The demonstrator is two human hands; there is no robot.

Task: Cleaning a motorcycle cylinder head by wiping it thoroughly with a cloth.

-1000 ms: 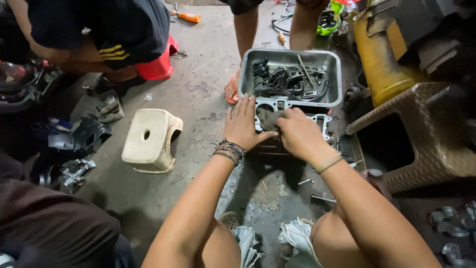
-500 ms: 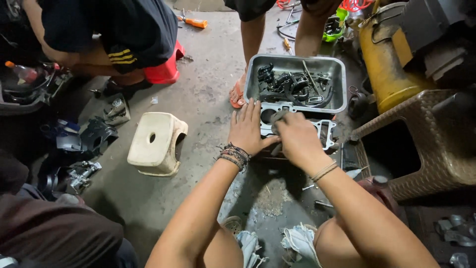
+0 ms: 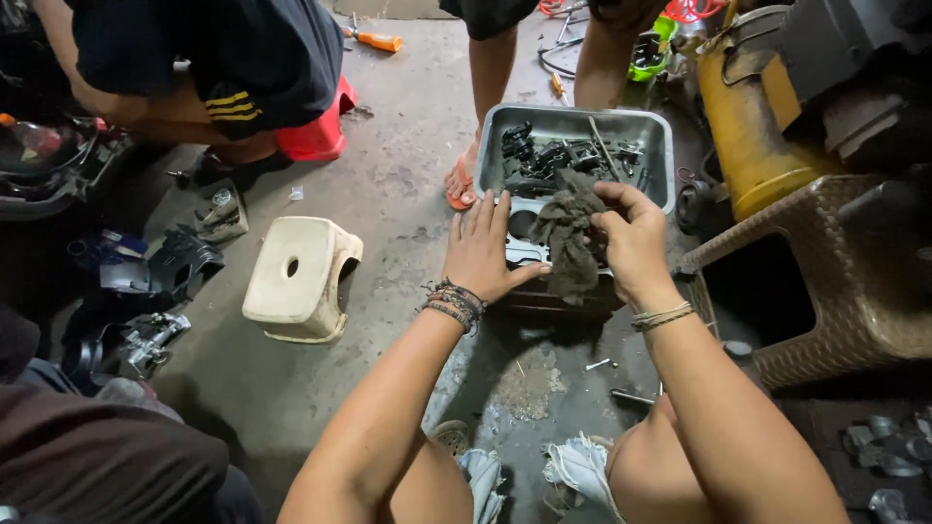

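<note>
My left hand [image 3: 482,250] lies flat, fingers spread, on a grey metal engine part [image 3: 525,235] that sits on the concrete floor in front of me. My right hand [image 3: 629,236] is closed around a dirty grey rag [image 3: 569,233], lifted just above that part; the rag hangs down over it and hides its middle. Directly behind the part stands a grey metal tray [image 3: 664,160] holding several dark greasy pieces and tools.
A pale plastic stool [image 3: 301,278] lies tipped on the floor at left. A brown wicker stool [image 3: 835,272] and a yellow cylinder [image 3: 746,126] stand at right. Two other people are behind, one squatting on a red stool [image 3: 320,131]. Loose bolts [image 3: 612,374] lie near my knees.
My right hand has lifted the rag off the engine part, bunched in its fingers. The left hand stays pressed on the part. The view has shifted slightly.
</note>
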